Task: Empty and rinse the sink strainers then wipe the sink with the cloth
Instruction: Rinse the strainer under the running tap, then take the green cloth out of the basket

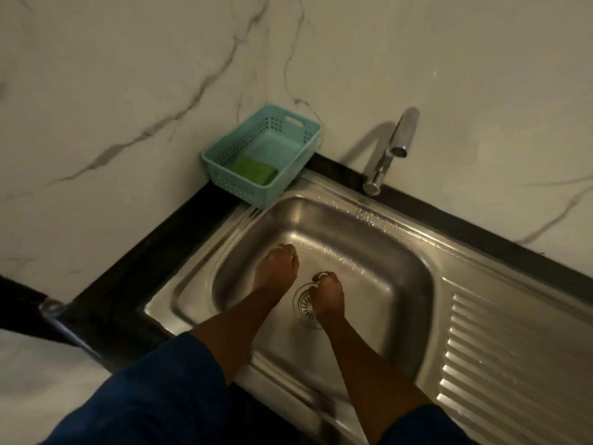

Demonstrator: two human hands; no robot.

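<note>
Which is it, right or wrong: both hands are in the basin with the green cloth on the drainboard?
Wrong in one respect: the head view shows the green cloth in the teal basket, not on the drainboard. The left hand and right hand are in the basin.

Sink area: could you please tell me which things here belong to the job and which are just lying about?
For the job: sink, strainer under the right hand, green cloth, tap.
Just lying about: teal basket holding the cloth, drainboard, marble wall.
</note>
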